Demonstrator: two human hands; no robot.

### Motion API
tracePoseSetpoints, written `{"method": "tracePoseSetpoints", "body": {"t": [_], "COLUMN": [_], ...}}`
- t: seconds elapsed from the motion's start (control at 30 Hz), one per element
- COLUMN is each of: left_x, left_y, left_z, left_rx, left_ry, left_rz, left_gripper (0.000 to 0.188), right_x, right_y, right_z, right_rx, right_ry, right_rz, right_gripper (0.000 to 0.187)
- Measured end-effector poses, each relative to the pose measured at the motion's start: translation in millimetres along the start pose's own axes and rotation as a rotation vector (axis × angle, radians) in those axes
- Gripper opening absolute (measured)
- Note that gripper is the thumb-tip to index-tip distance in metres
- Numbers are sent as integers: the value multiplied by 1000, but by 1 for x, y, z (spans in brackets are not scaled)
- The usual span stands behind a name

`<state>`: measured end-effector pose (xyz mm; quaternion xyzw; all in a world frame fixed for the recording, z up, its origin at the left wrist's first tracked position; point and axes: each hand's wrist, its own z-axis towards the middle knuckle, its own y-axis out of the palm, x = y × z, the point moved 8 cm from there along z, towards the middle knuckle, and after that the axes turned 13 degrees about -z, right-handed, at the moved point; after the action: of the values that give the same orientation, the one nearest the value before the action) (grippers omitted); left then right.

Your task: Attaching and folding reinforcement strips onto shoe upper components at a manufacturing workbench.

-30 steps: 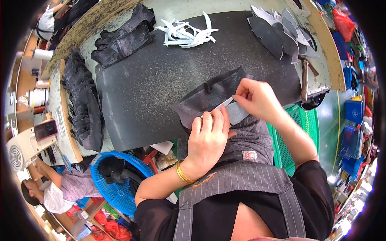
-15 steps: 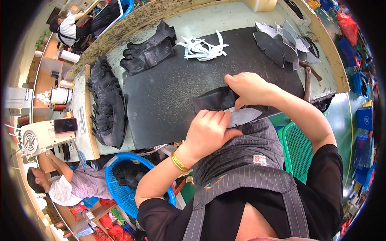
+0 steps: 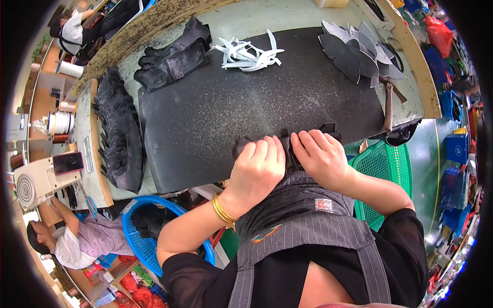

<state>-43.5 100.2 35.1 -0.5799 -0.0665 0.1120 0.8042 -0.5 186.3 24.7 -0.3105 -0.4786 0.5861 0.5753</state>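
Note:
A black, leather-like piece (image 3: 289,149) is bunched at the front edge of the black work mat (image 3: 205,123), close against my apron. My left hand (image 3: 259,165) grips its left part, fingers curled over the top. Just to the right, my right hand (image 3: 322,158) holds it the same way, knuckles up. Dark folds stick out past both hands. My palms and thumbs hide the underside, and no grey leaf-shaped insert shows between my hands.
White curved strips (image 3: 249,55) and grey leaf-shaped pieces (image 3: 354,56) lie at the back. A hammer (image 3: 389,105) rests right. Stacked black pieces (image 3: 120,136) line the left. A blue basket (image 3: 141,249) and green basket (image 3: 385,169) stand below; a person (image 3: 97,238) sits left.
The black piece, flat with a grey leaf-shaped insert before, is now folded up and the insert is out of sight. My right hand has come down toward me, closing over the piece.

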Motion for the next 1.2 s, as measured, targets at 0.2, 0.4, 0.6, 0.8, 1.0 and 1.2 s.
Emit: {"method": "tracePoseSetpoints", "body": {"t": [0.2,0.4,0.6,0.8,1.0,1.2], "left_x": [-24,-18,-15,-16,-11,-28], "left_y": [6,0,5,12,12,14], "left_z": [5,0,2,3,5,2], "left_rx": [-32,105,-4,-116,-196,-72], "left_ry": [-179,-40,1,23,40,-64], "left_rz": [-359,-369,-251,-293,-301,-748], "left_gripper": [29,28,27,33,36,32], "right_x": [13,11,12,7,9,18], "right_y": [-10,1,-2,4,-1,2], "right_z": [6,-2,4,7,5,4], "right_rx": [142,44,87,-80,-78,-85], "right_ry": [-129,-136,-197,-150,-183,-138], "right_rz": [254,250,328,241,243,374], "right_gripper": [41,51,49,45,44,36]}}
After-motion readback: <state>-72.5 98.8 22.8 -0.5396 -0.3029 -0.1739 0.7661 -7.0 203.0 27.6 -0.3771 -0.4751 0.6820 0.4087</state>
